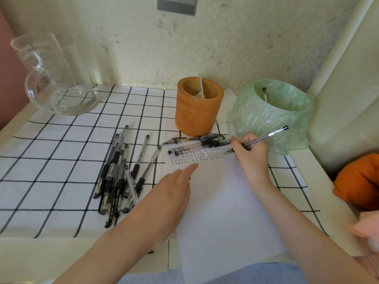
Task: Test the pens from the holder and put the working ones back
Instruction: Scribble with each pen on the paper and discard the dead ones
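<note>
As the right hand (253, 158) grips a black gel pen (266, 136) over rows of test marks on a white sheet of paper (221, 201), the left hand (174, 191) lies flat on the sheet, fingers straight. Loose pens (119, 173) lie heaped on the checked cloth (51, 160) to the left; the orange pen holder (198, 107) stands behind the paper.

In right hand (253, 158), pen (266, 136) at marked paper (225, 201); left hand (174, 193) flat.
</note>
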### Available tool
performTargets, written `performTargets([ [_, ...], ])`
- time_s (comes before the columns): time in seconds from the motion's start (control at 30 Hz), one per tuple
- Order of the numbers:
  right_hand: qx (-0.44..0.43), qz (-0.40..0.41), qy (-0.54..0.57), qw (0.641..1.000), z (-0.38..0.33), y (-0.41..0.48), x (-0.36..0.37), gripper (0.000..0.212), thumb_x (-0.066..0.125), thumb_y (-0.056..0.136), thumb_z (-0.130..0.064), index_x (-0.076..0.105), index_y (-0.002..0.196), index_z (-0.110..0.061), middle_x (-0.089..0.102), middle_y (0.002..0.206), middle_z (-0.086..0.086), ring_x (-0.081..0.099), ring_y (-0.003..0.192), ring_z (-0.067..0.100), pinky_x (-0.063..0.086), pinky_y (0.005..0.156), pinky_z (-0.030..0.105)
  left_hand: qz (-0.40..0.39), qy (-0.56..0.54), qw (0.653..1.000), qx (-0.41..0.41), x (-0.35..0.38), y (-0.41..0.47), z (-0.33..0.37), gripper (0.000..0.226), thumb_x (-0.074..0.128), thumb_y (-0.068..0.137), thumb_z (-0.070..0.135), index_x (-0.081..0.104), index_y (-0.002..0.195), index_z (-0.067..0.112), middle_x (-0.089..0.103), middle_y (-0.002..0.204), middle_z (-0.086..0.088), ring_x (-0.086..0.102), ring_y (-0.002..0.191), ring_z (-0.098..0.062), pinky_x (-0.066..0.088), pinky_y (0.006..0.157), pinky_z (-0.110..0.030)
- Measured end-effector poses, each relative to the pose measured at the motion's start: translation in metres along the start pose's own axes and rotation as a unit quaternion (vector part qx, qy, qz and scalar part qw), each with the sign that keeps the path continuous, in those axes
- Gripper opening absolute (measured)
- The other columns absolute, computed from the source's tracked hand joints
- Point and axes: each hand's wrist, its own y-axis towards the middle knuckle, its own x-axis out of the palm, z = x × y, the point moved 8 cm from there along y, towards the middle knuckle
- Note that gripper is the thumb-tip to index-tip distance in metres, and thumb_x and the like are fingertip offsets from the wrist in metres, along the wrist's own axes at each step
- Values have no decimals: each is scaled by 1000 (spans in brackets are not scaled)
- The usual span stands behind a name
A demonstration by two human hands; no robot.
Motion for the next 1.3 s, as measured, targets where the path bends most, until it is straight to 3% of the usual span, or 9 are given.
performTargets([
  [0.1, 23, -24, 93, 995, -22, -5, 1, 38, 65, 88, -15, 40, 59, -15, 37, 41, -7, 33, 40, 9, 30, 44, 18, 53, -205, 976, -41, -14, 8, -4, 26, 36, 99, 28, 54, 118, 26, 60, 95, 1, 55, 73, -10, 41, 63, -22],
  [0.2, 102, -129, 196, 967, -37, -20, 17, 32, 61, 84, -35, 51, 64, -13, 41, 42, -3, 35, 40, 12, 24, 41, 21, 74, -233, 969, 16, -25, 3, 9, 69, 44, 92, -4, 14, 134, 43, 56, 113, 14, 63, 86, -4, 48, 76, -13],
  [0.33, 141, -245, 254, 925, -47, -44, 35, 30, 56, 89, -32, 53, 67, -12, 42, 43, 0, 35, 39, 13, 17, 43, 28, 98, -252, 963, 23, -31, -3, 12, 82, 58, 87, 6, 7, 139, 43, 52, 119, 21, 65, 91, 1, 47, 89, -18],
  [0.57, 126, -248, 201, 939, -53, -52, 40, 32, 52, 93, -21, 50, 62, -13, 44, 41, 1, 35, 38, 14, 23, 41, 22, 109, -232, 966, 40, -32, -3, 17, 85, 62, 84, 5, 8, 137, 46, 52, 122, 17, 65, 89, 3, 43, 89, -8],
  [0.73, 122, -322, 142, 928, -54, -64, 52, 21, 58, 90, -20, 51, 72, -13, 51, 44, 0, 41, 38, 12, 30, 38, 15, 106, -211, 970, 57, -29, -4, 19, 81, 64, 82, 5, 19, 142, 35, 52, 122, 20, 66, 89, 0, 46, 85, -9],
  [0.8, 124, -347, 149, 918, -56, -66, 55, 18, 65, 81, -23, 52, 73, -13, 56, 48, 1, 45, 39, 11, 32, 38, 13, 119, -199, 972, 41, -33, -4, 15, 64, 65, 82, 11, 36, 135, 35, 57, 115, 20, 66, 85, 1, 45, 81, -6],
  [0.93, 114, -329, 172, 922, -57, -60, 49, 18, 72, 67, -23, 57, 67, -13, 56, 50, 1, 43, 40, 9, 29, 37, 14, 117, -205, 972, -17, -39, -5, 2, 7, 60, 87, 20, 64, 86, 25, 69, 67, 5, 64, 54, -6, 51, 56, -18],
  [1.1, 140, -320, 220, 911, -56, -62, 47, 16, 68, 69, -18, 65, 80, -7, 56, 52, 0, 45, 44, 9, 30, 39, 16, 120, -66, 990, 20, -35, -7, 10, 43, 31, 80, 58, 57, 76, 24, 54, 50, 6, 50, 45, -10, 43, 51, -25],
  [1.3, 80, -327, 145, 930, -60, -66, 47, 18, 65, 74, -22, 66, 85, -7, 58, 54, -3, 43, 46, 6, 31, 43, 14, 100, -22, 994, -22, -21, -12, 14, 31, 32, 91, 46, 50, 80, 22, 42, 53, 8, 44, 56, -14, 44, 66, -35],
])
